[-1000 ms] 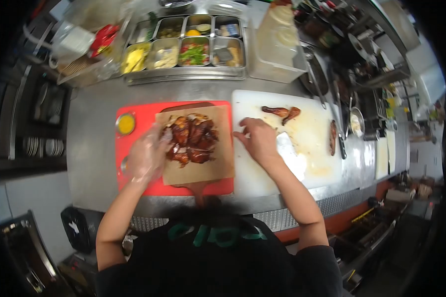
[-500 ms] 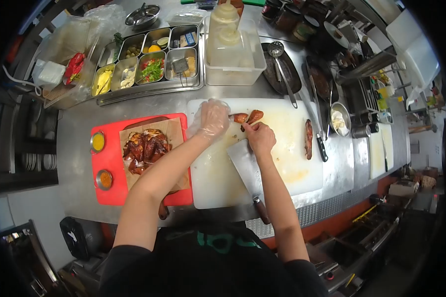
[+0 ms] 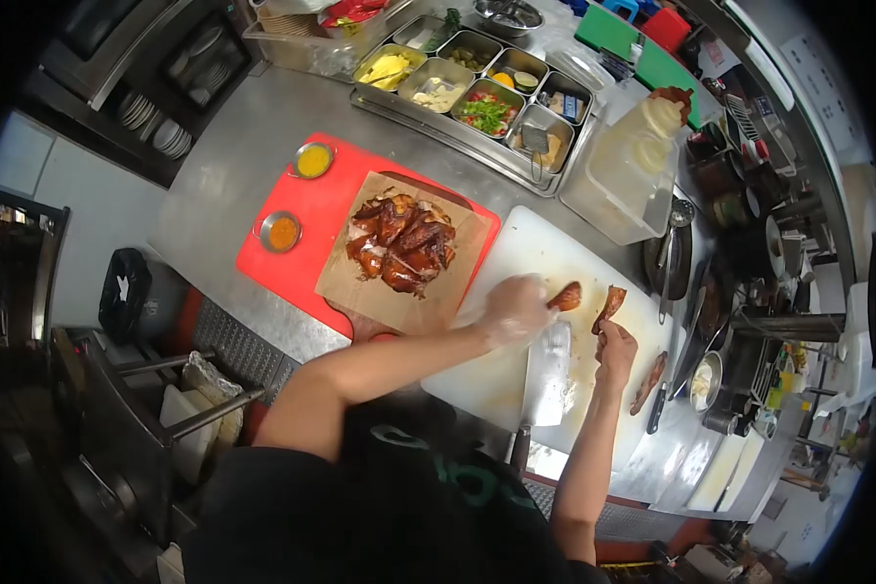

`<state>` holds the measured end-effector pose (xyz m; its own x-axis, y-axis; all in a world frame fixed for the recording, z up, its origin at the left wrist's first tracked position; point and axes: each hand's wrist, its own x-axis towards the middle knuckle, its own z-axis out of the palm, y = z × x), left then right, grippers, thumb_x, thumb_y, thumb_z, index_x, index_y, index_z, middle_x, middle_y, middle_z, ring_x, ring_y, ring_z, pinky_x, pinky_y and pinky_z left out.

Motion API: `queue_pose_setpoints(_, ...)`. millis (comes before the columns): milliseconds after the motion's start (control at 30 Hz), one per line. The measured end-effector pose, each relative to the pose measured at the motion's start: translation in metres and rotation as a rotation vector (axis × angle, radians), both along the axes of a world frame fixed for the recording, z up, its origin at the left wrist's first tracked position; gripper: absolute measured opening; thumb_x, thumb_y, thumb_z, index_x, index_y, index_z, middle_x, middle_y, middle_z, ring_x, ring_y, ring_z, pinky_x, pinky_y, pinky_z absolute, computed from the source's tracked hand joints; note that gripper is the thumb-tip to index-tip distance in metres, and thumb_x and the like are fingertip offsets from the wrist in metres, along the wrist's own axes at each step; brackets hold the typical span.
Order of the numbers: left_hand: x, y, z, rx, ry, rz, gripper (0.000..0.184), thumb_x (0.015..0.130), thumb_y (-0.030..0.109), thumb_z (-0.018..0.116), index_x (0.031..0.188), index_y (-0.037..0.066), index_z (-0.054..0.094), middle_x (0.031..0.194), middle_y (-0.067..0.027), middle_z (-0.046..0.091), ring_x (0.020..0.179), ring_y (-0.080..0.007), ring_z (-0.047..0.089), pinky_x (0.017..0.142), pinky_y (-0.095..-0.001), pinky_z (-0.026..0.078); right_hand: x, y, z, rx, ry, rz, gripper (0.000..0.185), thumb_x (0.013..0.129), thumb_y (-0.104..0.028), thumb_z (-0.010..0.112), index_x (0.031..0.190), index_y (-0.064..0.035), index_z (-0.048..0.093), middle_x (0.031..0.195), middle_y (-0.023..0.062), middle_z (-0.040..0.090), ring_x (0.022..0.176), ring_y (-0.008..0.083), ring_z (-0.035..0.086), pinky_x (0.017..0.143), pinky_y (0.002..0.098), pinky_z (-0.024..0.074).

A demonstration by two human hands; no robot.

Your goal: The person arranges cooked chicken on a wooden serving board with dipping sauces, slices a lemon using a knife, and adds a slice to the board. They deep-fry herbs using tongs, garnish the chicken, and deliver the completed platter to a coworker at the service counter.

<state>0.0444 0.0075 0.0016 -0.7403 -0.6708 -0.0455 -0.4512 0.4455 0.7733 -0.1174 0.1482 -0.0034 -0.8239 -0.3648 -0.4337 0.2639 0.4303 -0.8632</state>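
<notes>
A pile of glazed roast meat [image 3: 401, 241] has been gathered on brown paper [image 3: 346, 282] over a red board [image 3: 326, 209] at the centre left of the frame, and a yellow sauce cup [image 3: 312, 160] and an orange sauce cup [image 3: 281, 233] have been set beside it. Right of centre, one drumstick [image 3: 566, 295] and a second drumstick [image 3: 609, 306] have not yet been put down, and a dark strip of meat [image 3: 649, 383] is left on the white board [image 3: 535, 248].

The first is met by the gloved left hand [image 3: 516, 311], whose fingers seem to be folded round its thin end, though blur partly hides the grip. The second is pinched at its lower end between the thumb and fingers of the right hand [image 3: 616, 352]. The cleaver [image 3: 548, 375] is held by neither hand; its blade is laid on the white board, between the forearms.
</notes>
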Motion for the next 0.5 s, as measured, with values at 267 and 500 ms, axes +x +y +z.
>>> queue_pose_setpoints(267, 0.151, -0.014, 0.035, 0.829, 0.344, 0.954, 0.021, 0.080, 0.019, 0.063, 0.066, 0.004, 0.057, 0.058, -0.0008, 0.050, 0.052, -0.0107, 0.051, 0.047, -0.0251, 0.039, 0.122, -0.113, 0.047, -0.038, 0.294, 0.654, 0.016, 0.073, -0.012, 0.064, 0.081, 0.0020, 0.063, 0.063, 0.0002, 0.057, 0.059, 0.0063, 0.049, 0.054, 0.0229, 0.0410)
queue_pose_setpoints(500, 0.168, -0.037, -0.005, 0.943, 0.598, 1.015, 0.023, 0.082, 0.015, 0.061, 0.063, 0.004, 0.054, 0.056, -0.0054, 0.055, 0.044, -0.0109, 0.051, 0.039, -0.0263, 0.038, 0.196, -0.179, 0.038, 0.136, 0.768, 0.943, 0.016, 0.070, -0.018, 0.065, 0.076, -0.0053, 0.056, 0.055, 0.0073, 0.055, 0.050, 0.0211, 0.055, 0.052, 0.0340, 0.0447)
